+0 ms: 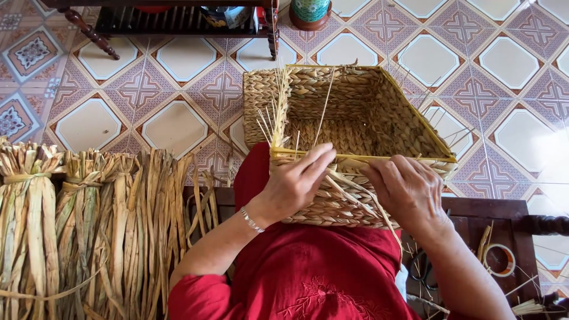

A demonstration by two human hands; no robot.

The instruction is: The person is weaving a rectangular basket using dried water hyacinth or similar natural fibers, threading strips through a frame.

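Both hands grip the woven basket rim. Left hand fingers pinch a straw strand; right hand fingers seemingly curl onto the weave.

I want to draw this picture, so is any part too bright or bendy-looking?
Head view: soft, even daylight; the woven basket and both hands, left hand and right hand, look sharp; the floor tiles wash out pale at the right edge; the wide lens bends tile lines near the corners.
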